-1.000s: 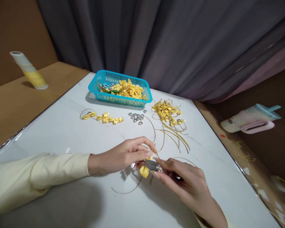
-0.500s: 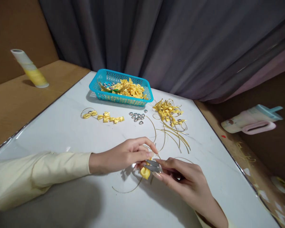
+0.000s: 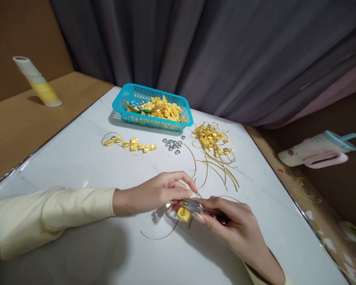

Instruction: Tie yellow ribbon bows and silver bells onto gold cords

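Observation:
In the middle of the white table, my left hand (image 3: 163, 193) has its fingers closed on a yellow satin bow (image 3: 183, 214). One loop of the bow hangs below the fingertips, and a thin gold cord (image 3: 160, 238) curves out beneath it. My right hand (image 3: 230, 221) grips a small hand tool (image 3: 192, 205) with two grey metal jaws, like pliers. Those jaws reach over the bow, close to my left fingertips. Exactly what lies between them is hidden by fingers. Several gold cords (image 3: 222, 170) lie just beyond my hands.
Behind stands a blue basket (image 3: 154, 126) of yellow bows and silver beads. Silver heart-shaped beads (image 3: 172, 145) lie before it, with loose bows (image 3: 133, 144) to their left and corded bows (image 3: 212, 138) to the right. A tumbler (image 3: 317, 148) and a ribbon-wound tube (image 3: 38, 82) flank the table.
The tool's jaws have shifted slightly left over the bow and look a little more closed. My left hand keeps almost the same place, and the whole view has shifted slightly.

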The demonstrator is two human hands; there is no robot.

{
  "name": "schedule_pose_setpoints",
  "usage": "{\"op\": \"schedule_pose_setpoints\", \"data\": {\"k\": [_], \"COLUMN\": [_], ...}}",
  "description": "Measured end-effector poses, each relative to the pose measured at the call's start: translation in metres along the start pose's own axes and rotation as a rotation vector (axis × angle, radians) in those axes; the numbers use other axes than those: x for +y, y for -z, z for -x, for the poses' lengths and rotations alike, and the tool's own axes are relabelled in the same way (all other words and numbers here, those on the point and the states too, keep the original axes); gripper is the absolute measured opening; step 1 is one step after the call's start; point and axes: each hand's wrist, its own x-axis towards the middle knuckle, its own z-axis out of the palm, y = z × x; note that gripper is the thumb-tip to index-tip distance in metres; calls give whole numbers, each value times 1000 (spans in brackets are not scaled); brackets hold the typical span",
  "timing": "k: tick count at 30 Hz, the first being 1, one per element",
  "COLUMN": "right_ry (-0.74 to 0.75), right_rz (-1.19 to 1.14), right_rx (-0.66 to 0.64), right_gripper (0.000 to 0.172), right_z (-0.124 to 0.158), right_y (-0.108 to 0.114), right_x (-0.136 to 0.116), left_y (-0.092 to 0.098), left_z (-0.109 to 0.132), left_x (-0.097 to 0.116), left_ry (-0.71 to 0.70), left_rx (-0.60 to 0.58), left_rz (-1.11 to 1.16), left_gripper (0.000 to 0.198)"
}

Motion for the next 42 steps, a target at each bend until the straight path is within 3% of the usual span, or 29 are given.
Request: {"op": "schedule_pose_setpoints", "data": {"k": [10,22,30,35,42], "right_ry": [11,50,-42,-99,-48], "right_rz": [28,43,14,-4,-6], "right_rx": [23,-3,72,36,-8], "right_gripper": [22,15,12,17,19], "right_z": [8,6,7,10,7], "right_y": [-5,-1,8,9,1], "right_x": [10,4,6,6,1], "left_y": [1,0,2,3,1], "left_z": [-1,-1,-1,-2,-1], "left_x": [-1,-1,-5,-4,-3], "left_ry": [5,13,-14,3,14], "left_rx": [4,3,-8,2,11], "left_rz": [-2,-15,-35,-40,-44], "left_gripper": [12,10,11,13,13]}}
